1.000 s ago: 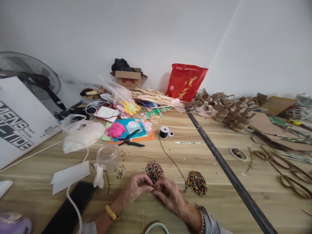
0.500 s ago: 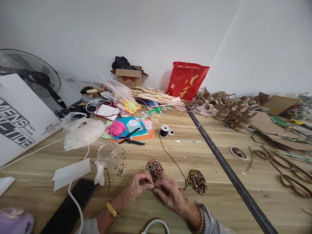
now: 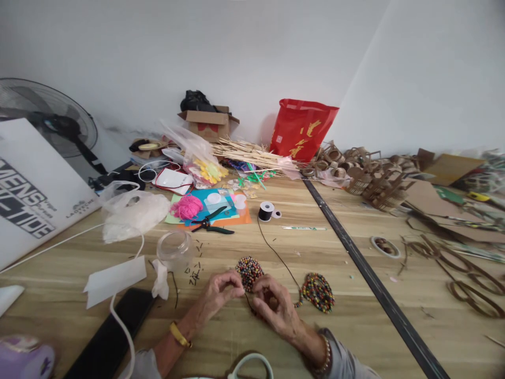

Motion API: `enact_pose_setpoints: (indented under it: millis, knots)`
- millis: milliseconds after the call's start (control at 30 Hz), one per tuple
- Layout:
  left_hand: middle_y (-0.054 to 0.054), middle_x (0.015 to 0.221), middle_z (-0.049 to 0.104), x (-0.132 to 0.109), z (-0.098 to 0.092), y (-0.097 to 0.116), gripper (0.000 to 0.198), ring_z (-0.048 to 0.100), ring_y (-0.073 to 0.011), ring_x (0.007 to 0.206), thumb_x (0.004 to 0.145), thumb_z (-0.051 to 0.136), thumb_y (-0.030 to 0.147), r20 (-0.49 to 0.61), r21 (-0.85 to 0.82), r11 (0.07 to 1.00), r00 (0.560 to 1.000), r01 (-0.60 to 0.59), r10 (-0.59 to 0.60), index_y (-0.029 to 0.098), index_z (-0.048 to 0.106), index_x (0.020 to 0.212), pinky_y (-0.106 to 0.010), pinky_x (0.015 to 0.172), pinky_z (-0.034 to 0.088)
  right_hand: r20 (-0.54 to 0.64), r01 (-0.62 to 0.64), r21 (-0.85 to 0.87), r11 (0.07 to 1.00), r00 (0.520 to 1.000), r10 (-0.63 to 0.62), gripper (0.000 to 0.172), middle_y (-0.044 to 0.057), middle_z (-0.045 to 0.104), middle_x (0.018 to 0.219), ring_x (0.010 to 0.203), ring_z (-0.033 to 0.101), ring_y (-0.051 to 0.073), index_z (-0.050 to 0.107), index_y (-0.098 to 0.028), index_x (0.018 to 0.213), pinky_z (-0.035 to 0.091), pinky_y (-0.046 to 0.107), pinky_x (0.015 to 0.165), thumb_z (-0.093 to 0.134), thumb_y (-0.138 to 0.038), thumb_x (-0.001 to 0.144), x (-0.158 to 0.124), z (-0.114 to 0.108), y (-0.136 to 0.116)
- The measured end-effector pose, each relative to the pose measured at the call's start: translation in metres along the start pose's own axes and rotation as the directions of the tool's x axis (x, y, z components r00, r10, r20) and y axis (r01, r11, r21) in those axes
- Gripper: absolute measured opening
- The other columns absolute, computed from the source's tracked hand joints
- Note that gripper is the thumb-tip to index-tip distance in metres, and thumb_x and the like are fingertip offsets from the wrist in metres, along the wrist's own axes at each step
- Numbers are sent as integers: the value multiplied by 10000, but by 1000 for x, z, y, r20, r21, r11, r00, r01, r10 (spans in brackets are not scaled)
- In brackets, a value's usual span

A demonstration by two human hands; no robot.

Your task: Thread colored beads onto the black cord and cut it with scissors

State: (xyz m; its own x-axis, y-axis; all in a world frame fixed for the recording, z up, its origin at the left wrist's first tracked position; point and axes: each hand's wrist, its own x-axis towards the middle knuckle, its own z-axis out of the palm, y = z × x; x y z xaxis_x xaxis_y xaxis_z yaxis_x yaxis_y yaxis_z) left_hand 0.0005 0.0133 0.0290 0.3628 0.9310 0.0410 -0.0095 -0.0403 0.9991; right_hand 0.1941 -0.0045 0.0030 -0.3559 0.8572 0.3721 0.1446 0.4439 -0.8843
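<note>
My left hand (image 3: 221, 295) is closed in a pinch on the end of a thin black cord (image 3: 248, 301), just in front of a heap of small multicoloured beads (image 3: 249, 272). From there the cord slants down to my right hand (image 3: 278, 310), which is curled around it; thumb and index finger are bent close to each other beside the heap. Part of the cord is hidden under the right hand. To the right of that hand lies a coiled strand of strung beads (image 3: 319, 292). Its cord leads back to a spool of black cord (image 3: 266, 211).
Black-handled pliers (image 3: 209, 225) and pink yarn (image 3: 188, 207) lie on coloured sheets. A clear jar (image 3: 174, 249) stands left of short black bits (image 3: 194, 275). A dish of brown beads (image 3: 385, 247) is at right, beyond the black strip (image 3: 355, 253). Scissors handles (image 3: 252, 363) show at the front edge.
My hands were fingertip to fingertip and have parted slightly. The right one shifted a little up and right, baring a short length of cord between them.
</note>
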Motion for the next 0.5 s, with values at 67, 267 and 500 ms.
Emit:
enact_pose_setpoints:
  millis: [67, 267, 500]
  knots:
    - [-6, 685, 551, 1, 0, -3, 317, 505, -164, 710, 726, 684, 444, 0, 26, 1000, 1000, -13, 13, 146, 620, 638, -284, 725, 412, 53, -109, 106, 988, 993, 103, 225, -5, 529, 691, 521, 451, 98, 572, -172, 939, 352, 212, 472, 575, -384, 866, 0, 2, 1]
    - [-26, 688, 586, 2, 4, -17, 318, 535, -179, 724, 745, 678, 444, -5, 171, 975, 990, -138, 141, 150, 640, 631, -295, 737, 419, 107, -235, 312, 921, 971, 212, 308, -4, 575, 679, 525, 488, 92, 562, -168, 898, 395, 197, 483, 670, -433, 784, 2, 8, 4]
    - [-37, 686, 604, 1, 7, -16, 319, 545, -183, 723, 784, 644, 437, 6, 290, 940, 983, -179, 185, 155, 645, 636, -292, 732, 422, 26, -205, 48, 978, 979, 204, 251, 3, 561, 639, 547, 474, 102, 599, -156, 743, 376, 209, 493, 599, -389, 836, 3, 6, 3]
